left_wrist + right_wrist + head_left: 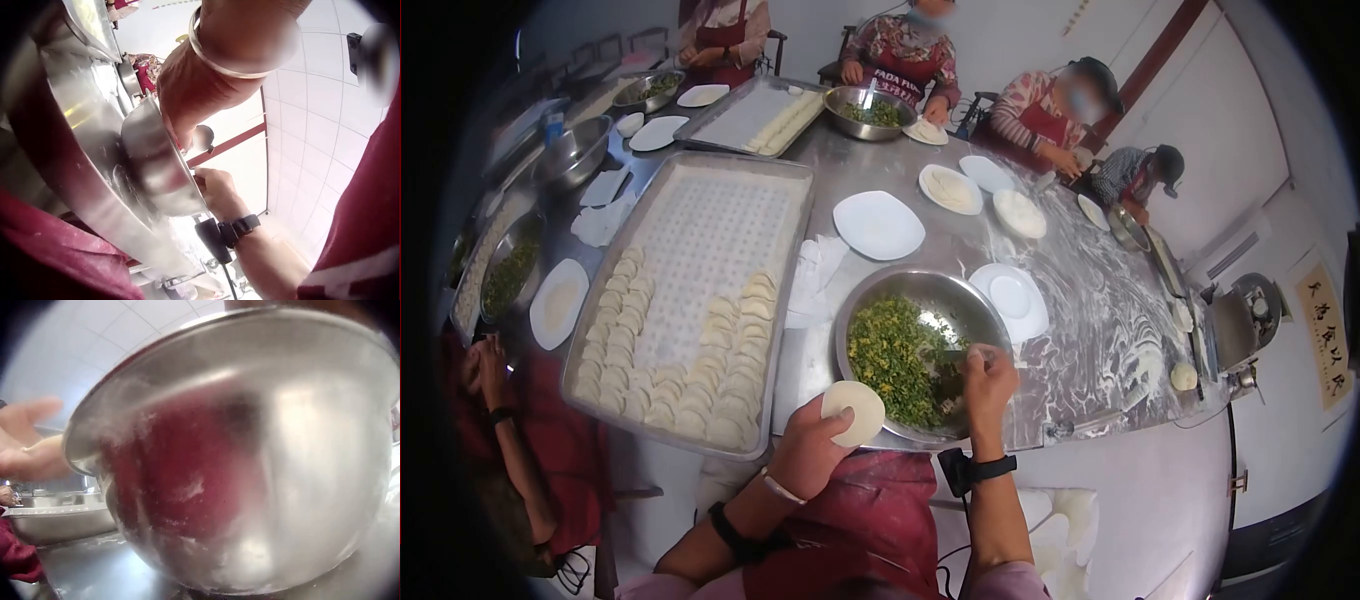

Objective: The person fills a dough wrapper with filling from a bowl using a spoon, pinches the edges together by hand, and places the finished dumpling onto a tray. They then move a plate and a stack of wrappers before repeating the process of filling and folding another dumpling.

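Observation:
My left hand [812, 450] holds a round, flat dumpling wrapper [855, 412] by its edge, thumb on top, beside the near rim of a steel mixing bowl [862, 290]. Chopped green and yellow filling [895, 350] heaps up on the bowl's left side. Over the right rim, my right hand [988, 385] has its fingers curled around a thin utensil [952, 358] that dips toward the filling; its lower end is hidden. From the right wrist, the bowl's outer wall [250, 462] fills most of the view, with the left hand [28, 440] past its rim.
A large tray [670, 445] with rows of folded dumplings [628, 305] stands left of the bowl. White plates [880, 225] and a saucer-topped plate [1012, 298] lie behind it. Flour [1100, 330] streaks the steel table on the right. Several people sit around the table.

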A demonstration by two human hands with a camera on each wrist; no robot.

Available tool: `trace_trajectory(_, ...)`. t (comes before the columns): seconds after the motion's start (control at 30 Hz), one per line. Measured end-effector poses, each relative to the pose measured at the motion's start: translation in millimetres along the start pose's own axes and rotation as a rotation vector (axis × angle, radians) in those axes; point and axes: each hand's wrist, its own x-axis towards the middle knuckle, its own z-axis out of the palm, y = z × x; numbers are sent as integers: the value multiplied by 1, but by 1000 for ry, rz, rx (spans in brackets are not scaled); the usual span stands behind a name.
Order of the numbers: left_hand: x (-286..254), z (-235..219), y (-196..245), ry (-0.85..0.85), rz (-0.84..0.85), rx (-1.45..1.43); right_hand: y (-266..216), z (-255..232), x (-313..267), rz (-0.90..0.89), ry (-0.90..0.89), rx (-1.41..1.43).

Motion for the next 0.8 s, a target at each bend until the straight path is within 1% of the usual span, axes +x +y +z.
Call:
trace_trajectory(0.03,3,-2,2,-10,106,173,-2,3,-1,84,-27,111)
trace_trajectory(0.1,7,-2,4,-7,164,250,-9,12,-4,253,-84,330)
trace_trajectory(0.13,8,-1,3,-6,190,285,-9,15,-4,283,-107,384)
trace_trajectory(0.2,9,0,-4,-5,185,224,-8,19,-5,346,-161,487)
trace_trajectory(0.23,10,0,-5,-3,183,196,-8,19,-5,388,-160,542)
trace_trajectory(0.33,10,0,9,-14,235,285,-8,19,-5,514,-150,685)
trace_trajectory(0.43,13,1,2,-17,258,275,-7,18,-3,629,-139,764)
trace_trajectory(0.53,15,2,10,-4,220,256,-6,18,-1,683,-147,820)
trace_trajectory(0.63,23,-1,2,17,170,224,-4,16,0,724,-153,867)
trace_trajectory(0.73,29,-2,10,60,196,221,-6,14,0,784,-150,928)
trace_trajectory(0.8,35,0,-1,99,50,-65,-10,10,1,826,-147,960)
